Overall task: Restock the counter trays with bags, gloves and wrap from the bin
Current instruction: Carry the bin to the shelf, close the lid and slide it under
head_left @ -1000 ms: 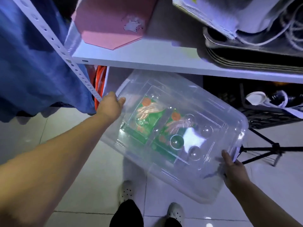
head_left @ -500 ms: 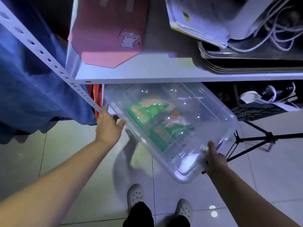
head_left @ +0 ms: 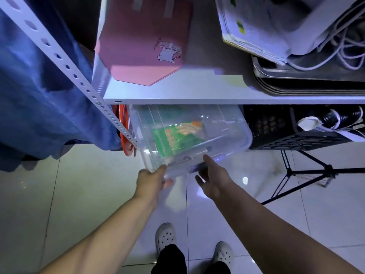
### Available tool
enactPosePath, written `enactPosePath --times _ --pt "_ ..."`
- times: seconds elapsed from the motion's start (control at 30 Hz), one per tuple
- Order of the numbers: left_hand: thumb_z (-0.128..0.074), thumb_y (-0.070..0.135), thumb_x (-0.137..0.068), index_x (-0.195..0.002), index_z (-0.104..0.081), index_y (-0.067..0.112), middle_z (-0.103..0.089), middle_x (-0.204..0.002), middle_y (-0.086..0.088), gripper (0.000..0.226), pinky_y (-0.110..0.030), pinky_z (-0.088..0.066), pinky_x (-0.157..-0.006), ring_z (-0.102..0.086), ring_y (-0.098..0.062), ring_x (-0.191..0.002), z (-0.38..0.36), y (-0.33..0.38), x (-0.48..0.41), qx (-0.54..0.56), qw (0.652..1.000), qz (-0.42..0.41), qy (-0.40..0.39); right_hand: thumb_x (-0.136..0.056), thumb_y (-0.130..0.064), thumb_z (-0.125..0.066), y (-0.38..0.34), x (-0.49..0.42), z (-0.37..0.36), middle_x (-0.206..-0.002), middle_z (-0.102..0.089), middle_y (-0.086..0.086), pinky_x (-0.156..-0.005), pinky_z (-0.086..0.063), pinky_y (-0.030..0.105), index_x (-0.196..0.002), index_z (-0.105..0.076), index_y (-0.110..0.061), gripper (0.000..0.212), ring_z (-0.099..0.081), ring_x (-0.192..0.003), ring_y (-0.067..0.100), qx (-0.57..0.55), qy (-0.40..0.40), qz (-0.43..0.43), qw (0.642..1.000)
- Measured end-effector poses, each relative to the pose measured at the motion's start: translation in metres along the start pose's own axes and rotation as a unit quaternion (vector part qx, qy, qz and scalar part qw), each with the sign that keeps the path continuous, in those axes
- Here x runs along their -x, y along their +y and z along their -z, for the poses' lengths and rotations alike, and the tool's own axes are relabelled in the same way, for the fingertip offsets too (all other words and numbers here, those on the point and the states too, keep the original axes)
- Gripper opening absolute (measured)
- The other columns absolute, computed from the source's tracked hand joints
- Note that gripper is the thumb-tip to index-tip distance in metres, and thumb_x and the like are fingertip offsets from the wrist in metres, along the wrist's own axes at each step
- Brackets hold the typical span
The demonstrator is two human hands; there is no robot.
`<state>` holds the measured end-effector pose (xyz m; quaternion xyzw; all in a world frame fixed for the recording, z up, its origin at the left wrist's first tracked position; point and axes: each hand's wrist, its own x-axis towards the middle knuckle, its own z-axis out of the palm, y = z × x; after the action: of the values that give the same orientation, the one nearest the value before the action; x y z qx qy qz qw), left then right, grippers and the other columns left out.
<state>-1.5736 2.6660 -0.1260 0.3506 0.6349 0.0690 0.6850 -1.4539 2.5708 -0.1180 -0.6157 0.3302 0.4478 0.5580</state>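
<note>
A clear plastic bin [head_left: 223, 123] sits half under the white shelf [head_left: 197, 91], its near end sticking out over the floor. Green packets [head_left: 177, 137] with orange print show through its wall. My left hand [head_left: 153, 180] grips the bin's near left corner, fingers curled under the rim. My right hand [head_left: 212, 178] is at the near edge, thumb on the rim and fingers spread below it, touching the bin rather than clearly clasping it.
A perforated white upright [head_left: 65, 64] of the rack runs diagonally at left, with blue cloth [head_left: 39, 99] hanging behind it. A black crate [head_left: 292, 133] stands right of the bin. A black tripod [head_left: 308, 173] stands on the tiled floor. A pink folder [head_left: 144, 40], papers and cables lie on the shelf.
The bin has gone from tilted in the air in front of the rack to lying flatter under the shelf. Both hands moved from its sides to its near edge.
</note>
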Motion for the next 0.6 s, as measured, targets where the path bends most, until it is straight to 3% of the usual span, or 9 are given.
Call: enactPosePath --times 0.1,0.17,0.27,0.37,0.47,0.6 --pt "-0.065 0.01 -0.085 -0.115 -0.049 -0.013 -0.057 -0.099 -0.018 0.042 -0.025 -0.055 -0.06 -0.061 -0.017 -0.06 0.007 0.023 -0.021 0.035 0.998 -0.04 0.034 -0.089 -0.027 -0.06 -0.003 -0.003 -0.002 -0.084 -0.053 0.006 -0.083 -0.047 0.034 -0.089 -0.06 -0.006 0.022 -0.052 -0.085 0.019 0.069 -0.004 0.038 0.997" --pt "-0.067 0.003 -0.082 -0.114 -0.053 -0.012 -0.059 -0.099 -0.016 0.037 -0.018 -0.054 -0.054 -0.058 -0.018 -0.066 0.011 0.036 -0.034 0.054 0.995 -0.076 0.045 -0.089 -0.026 -0.061 -0.008 -0.005 -0.002 -0.092 -0.055 0.007 -0.08 -0.046 0.032 -0.095 -0.058 -0.007 0.02 -0.053 -0.092 0.021 0.087 0.01 0.064 0.994" --pt "-0.066 -0.003 -0.081 -0.096 -0.06 -0.002 -0.059 -0.093 -0.014 0.016 -0.018 -0.051 -0.052 -0.053 -0.016 -0.062 0.015 0.055 -0.053 0.07 0.991 -0.092 0.069 -0.089 -0.018 -0.059 -0.013 -0.008 -0.001 -0.101 -0.057 0.015 -0.08 -0.048 0.031 -0.088 -0.059 -0.009 0.009 -0.055 -0.094 0.025 0.108 0.022 0.067 0.992" --pt "-0.064 0.0 -0.083 -0.077 -0.057 0.007 -0.057 -0.076 -0.01 0.011 -0.021 -0.044 -0.053 -0.049 -0.016 -0.056 0.013 0.069 -0.069 0.046 0.99 -0.109 0.072 -0.089 -0.009 -0.055 -0.015 -0.009 0.0 -0.121 -0.053 0.029 -0.091 -0.049 0.037 -0.095 -0.057 -0.002 0.01 -0.052 -0.116 0.038 0.145 0.029 0.082 0.986" --pt "-0.063 0.007 -0.086 -0.089 -0.051 0.009 -0.052 -0.07 -0.007 0.012 -0.021 -0.037 -0.043 -0.043 -0.017 -0.05 0.009 0.082 -0.081 0.029 0.99 -0.11 0.088 -0.089 -0.006 -0.052 -0.014 -0.017 0.002 -0.13 -0.046 0.032 -0.101 -0.044 0.044 -0.103 -0.052 0.006 0.018 -0.044 -0.122 0.043 0.181 0.027 0.109 0.977" --pt "-0.062 0.015 -0.087 -0.098 -0.049 0.011 -0.052 -0.087 -0.013 0.018 -0.031 -0.039 -0.06 -0.041 -0.021 -0.056 0.01 0.089 -0.095 0.04 0.99 -0.081 0.104 -0.089 -0.003 -0.049 -0.007 -0.025 0.008 -0.129 -0.041 0.038 -0.105 -0.037 0.052 -0.118 -0.042 0.018 0.037 -0.037 -0.123 0.048 0.213 0.033 0.12 0.969"
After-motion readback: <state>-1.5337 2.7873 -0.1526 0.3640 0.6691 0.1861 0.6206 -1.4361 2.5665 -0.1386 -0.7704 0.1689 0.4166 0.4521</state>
